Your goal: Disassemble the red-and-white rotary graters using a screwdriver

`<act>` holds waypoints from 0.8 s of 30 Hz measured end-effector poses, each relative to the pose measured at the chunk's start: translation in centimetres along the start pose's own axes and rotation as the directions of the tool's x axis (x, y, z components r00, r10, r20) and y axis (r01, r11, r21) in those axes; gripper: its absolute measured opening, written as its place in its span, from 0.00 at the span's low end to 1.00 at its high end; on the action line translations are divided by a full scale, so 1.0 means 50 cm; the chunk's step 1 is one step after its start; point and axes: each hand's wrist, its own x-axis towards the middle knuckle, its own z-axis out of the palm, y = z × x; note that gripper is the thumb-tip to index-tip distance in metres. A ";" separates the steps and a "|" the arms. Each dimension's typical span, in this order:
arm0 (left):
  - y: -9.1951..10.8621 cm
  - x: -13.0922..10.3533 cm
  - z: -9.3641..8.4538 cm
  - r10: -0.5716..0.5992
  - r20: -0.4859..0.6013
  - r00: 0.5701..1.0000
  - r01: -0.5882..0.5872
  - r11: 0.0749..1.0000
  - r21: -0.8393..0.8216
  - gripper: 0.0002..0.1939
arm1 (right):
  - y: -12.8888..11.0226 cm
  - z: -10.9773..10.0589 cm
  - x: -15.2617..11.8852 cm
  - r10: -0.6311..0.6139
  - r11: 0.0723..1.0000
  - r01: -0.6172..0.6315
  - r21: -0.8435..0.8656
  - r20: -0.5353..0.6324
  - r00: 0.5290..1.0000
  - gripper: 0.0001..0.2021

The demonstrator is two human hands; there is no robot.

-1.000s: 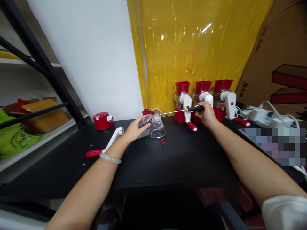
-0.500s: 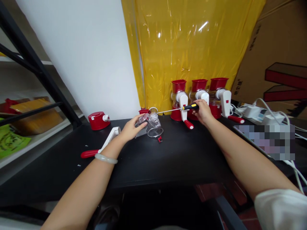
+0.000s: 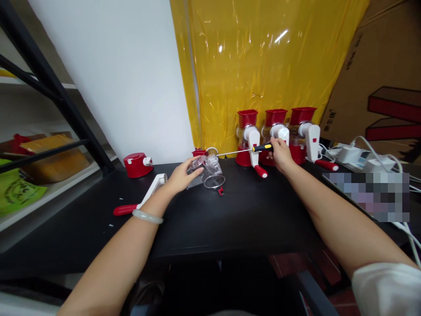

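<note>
Clear plastic housing (image 3: 213,166): on the matte black table (image 3: 230,224), round mouth, glossy walls.
Change: next to none in 1 second — the black-and-yellow-handled steel screwdriver (image 3: 263,147) keeps its tip at the housing, so work there seems mid-step.
Left hand (image 3: 182,176): clamped on the housing.
Right hand (image 3: 280,153): wrapped around the screwdriver handle.
Small angular red clip (image 3: 221,191): near the mouth.

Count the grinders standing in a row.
3: left grinder, before the yellow sheet; middle grinder beside it, partly covered; right grinder, nearest the cardboard. Others could be hidden.
</note>
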 end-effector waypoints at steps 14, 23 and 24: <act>-0.001 -0.001 0.000 0.014 -0.009 1.000 -0.014 1.000 -0.005 0.32 | -0.003 0.002 0.003 0.103 0.986 -0.103 0.132 0.010 0.995 0.06; 0.003 0.000 0.001 0.005 -0.004 1.000 -0.005 1.000 -0.016 0.33 | -0.006 0.005 -0.003 0.068 0.993 -0.064 0.102 -0.031 0.997 0.05; 0.003 0.000 0.001 0.007 -0.005 1.000 -0.007 1.000 -0.019 0.33 | -0.007 0.006 -0.003 0.082 0.988 -0.079 0.132 -0.023 0.996 0.03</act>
